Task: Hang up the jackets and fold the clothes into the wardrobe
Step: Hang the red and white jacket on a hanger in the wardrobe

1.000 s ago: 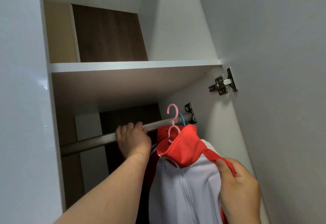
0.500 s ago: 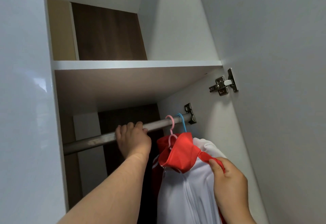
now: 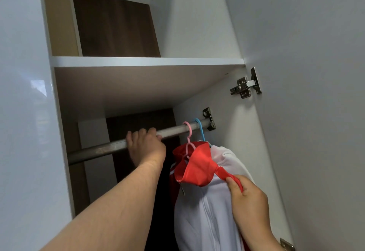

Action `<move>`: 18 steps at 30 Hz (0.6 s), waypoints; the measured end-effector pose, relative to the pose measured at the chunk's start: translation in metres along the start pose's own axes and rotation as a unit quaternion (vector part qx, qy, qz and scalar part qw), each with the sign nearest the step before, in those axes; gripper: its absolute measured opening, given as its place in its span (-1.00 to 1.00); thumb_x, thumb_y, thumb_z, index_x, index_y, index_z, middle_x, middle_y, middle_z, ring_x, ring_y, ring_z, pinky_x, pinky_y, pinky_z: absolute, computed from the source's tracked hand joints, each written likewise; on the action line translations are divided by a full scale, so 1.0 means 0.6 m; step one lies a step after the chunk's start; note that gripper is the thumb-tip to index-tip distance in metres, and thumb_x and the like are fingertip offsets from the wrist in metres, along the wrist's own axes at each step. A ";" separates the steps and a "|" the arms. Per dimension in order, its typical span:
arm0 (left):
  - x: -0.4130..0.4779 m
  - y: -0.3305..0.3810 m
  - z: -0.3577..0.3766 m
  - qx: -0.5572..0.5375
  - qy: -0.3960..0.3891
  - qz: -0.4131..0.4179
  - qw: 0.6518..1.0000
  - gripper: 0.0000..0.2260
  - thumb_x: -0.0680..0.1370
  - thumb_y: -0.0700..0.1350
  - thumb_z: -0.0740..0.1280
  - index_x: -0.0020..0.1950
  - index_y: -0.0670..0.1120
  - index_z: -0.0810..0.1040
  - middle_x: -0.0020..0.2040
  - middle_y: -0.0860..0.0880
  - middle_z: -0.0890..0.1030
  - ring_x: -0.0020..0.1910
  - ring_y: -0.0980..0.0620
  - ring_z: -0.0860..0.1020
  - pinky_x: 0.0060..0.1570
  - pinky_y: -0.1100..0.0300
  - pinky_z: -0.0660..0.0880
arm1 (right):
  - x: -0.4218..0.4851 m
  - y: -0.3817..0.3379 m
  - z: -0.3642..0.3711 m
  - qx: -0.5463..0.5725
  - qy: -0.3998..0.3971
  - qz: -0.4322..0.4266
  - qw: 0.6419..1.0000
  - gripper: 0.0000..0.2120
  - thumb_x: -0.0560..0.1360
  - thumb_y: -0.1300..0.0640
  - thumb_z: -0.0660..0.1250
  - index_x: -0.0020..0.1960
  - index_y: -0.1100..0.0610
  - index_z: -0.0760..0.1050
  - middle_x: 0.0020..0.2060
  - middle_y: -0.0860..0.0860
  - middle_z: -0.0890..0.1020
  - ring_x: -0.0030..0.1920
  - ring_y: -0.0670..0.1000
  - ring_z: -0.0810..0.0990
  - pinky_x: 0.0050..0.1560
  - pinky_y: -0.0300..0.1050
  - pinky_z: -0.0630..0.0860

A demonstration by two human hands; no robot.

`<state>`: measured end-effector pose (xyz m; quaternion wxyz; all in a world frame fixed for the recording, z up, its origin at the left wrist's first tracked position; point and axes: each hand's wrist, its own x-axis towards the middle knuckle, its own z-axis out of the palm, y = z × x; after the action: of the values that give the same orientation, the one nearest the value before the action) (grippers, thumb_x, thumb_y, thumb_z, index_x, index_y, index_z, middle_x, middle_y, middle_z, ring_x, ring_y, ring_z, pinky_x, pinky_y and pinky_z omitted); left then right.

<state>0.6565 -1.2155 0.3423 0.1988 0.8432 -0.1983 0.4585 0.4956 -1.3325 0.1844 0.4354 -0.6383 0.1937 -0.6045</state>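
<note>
- White wardrobe panels fill the view, with a dark wood-grain back panel above both hands and an open door to the right of the right hand.
- A white shelf runs across above the hands; a metal hinge sits on the door edge, up and right of the right hand.
- Below the shelf a metal rail slopes up to a bracket on the side wall.
- The left hand reaches up and grips the rail, fingers curled over its top.
- Just right of the left hand, a pink hanger hooks over the rail, with a blue hanger hooked just beyond it, nearer the bracket.
- The jacket, white with a red collar and a front zip, hangs from the pink hanger, between the two hands and below the rail.
- The right hand pinches a red strip of the jacket's shoulder between thumb and curled fingers, pulling the cloth taut from the collar.
- What hangs on the blue hanger is hidden behind the jacket.
</note>
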 end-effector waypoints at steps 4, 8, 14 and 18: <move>-0.007 0.000 -0.009 0.022 -0.053 0.013 0.998 -0.56 0.67 0.08 0.08 0.53 -0.02 0.29 0.47 -0.09 0.39 0.57 -0.12 0.12 0.56 -0.09 -0.13 | -0.005 -0.014 -0.014 -0.071 -0.017 -0.001 0.997 -0.88 0.55 0.10 0.38 -0.13 -0.09 0.56 -0.30 -0.22 0.58 -0.27 -0.14 0.52 -0.28 -0.41 0.37; -0.008 0.010 -0.034 0.024 -0.123 -0.011 0.992 -0.46 0.66 0.11 0.09 0.60 -0.06 0.12 0.61 -0.13 0.12 0.60 -0.13 -0.05 0.56 -0.08 -0.13 | -0.014 -0.025 -0.034 -0.108 -0.046 0.037 0.992 -0.81 0.52 0.10 0.39 0.13 0.07 0.58 -0.06 -0.05 0.66 0.00 0.06 0.60 -0.08 -0.16 0.39; -0.038 0.027 -0.061 -0.068 -0.207 -0.059 0.974 -0.43 0.61 0.16 0.19 0.54 -0.12 0.25 0.61 -0.16 0.08 0.59 -0.16 0.01 0.53 -0.09 0.10 | -0.030 -0.054 -0.074 -0.212 -0.102 0.081 0.969 -0.88 0.48 0.13 0.34 -0.23 0.10 0.51 -0.34 -0.05 0.59 -0.24 0.08 0.56 -0.25 -0.10 0.45; -0.091 0.035 -0.091 -0.143 -0.258 -0.074 0.953 -0.45 0.61 0.15 0.16 0.50 -0.15 0.33 0.55 -0.22 0.22 0.56 -0.20 0.12 0.49 -0.10 0.19 | -0.051 -0.066 -0.091 -0.244 -0.095 0.099 0.960 -0.86 0.52 0.12 0.33 -0.18 0.15 0.54 -0.34 -0.06 0.56 -0.25 0.10 0.50 -0.28 -0.11 0.36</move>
<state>0.5802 -1.1967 0.3262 0.2932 0.9077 -0.2432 0.1760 0.4272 -1.3046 0.1914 0.3402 -0.7576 0.3552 -0.4292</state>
